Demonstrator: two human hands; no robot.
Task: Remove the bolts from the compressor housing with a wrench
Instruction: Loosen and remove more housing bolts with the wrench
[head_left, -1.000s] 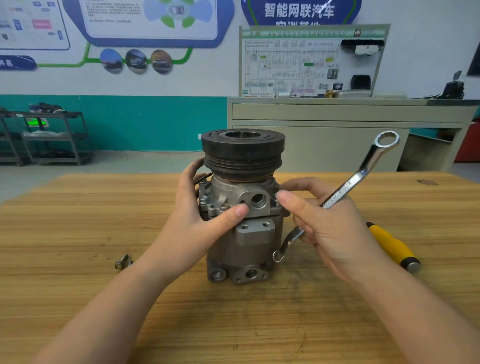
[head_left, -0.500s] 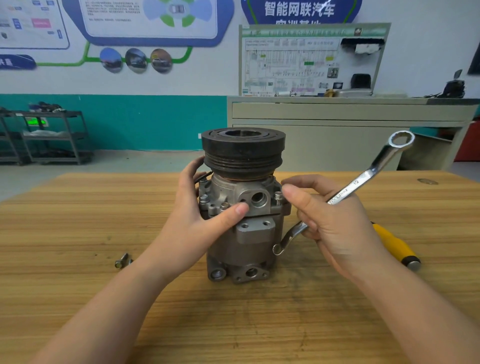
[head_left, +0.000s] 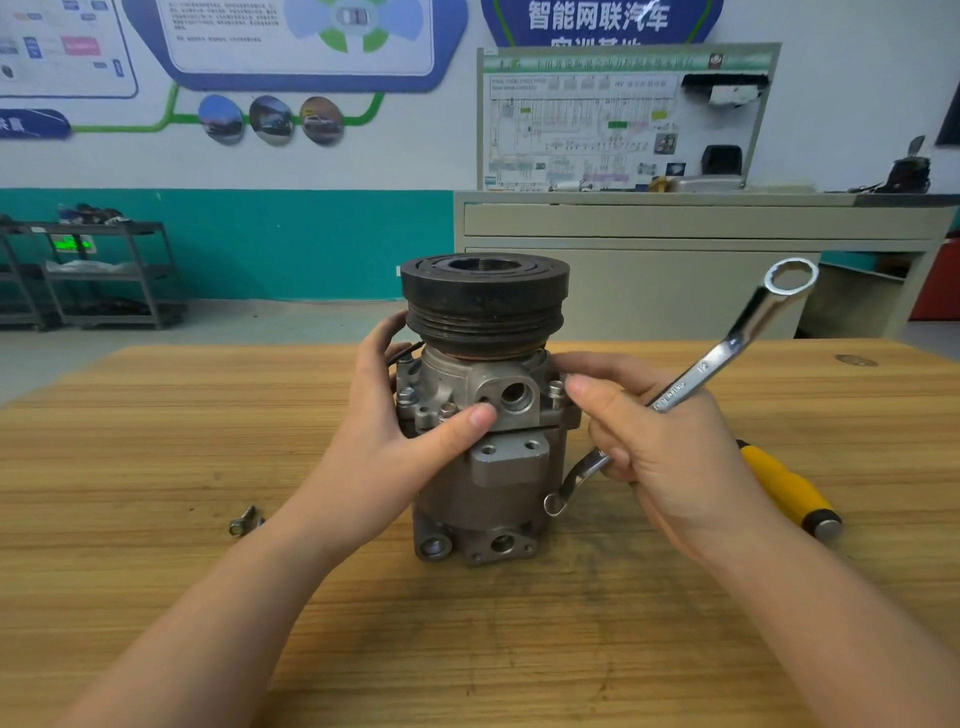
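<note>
Compressor housing (head_left: 488, 467): grey cast metal, upright at the centre of the wooden table (head_left: 156, 467), black grooved pulley (head_left: 484, 301) on top.
Bolts: one (head_left: 556, 388) standing proud on the flange's right side, another (head_left: 405, 397) on its left.
Left hand (head_left: 395, 441): fingers curled round the housing's left side, thumb pressed on the front.
Right hand (head_left: 660, 441): grips the ring wrench (head_left: 727, 358) mid-shaft, index fingertip and thumb at the right bolt; whether they pinch it cannot be told.
Yellow-handled tool (head_left: 784, 486): lying on the table behind the right hand.
Small metal part (head_left: 244, 521): left of the housing.
</note>
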